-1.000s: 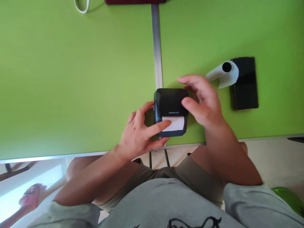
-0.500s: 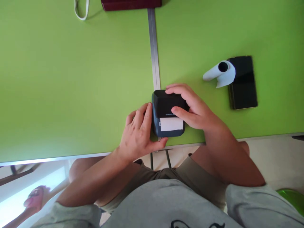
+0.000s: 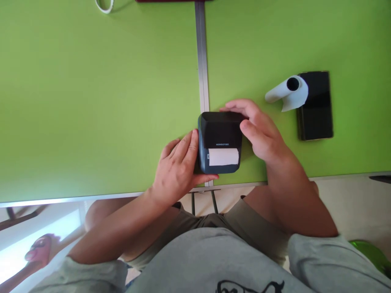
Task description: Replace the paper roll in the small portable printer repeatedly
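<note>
A dark label printer (image 3: 220, 129) with a black lid rests on the green table, over the metal strip. A blank white label (image 3: 223, 157) sticks out at its front. My left hand (image 3: 177, 169) is closed around the printer's left side, with the fingers along that side and the thumb along the front edge. My right hand (image 3: 258, 132) curves round the back right corner. Its thumb lies at the right edge of the lid, and its fingertips are partly hidden behind the back edge.
A partly unrolled white label roll (image 3: 297, 95) stands beside and partly in front of a black phone (image 3: 316, 112) on the right. A white strap loop (image 3: 105, 6) and a dark red object (image 3: 171, 1) show at the far edge. The table's front edge (image 3: 122, 196) runs close to me.
My right thumb has moved off the lid's top to its right edge, and the right fingers have shifted to the back. My left hand keeps its hold. The view has shifted slightly.
</note>
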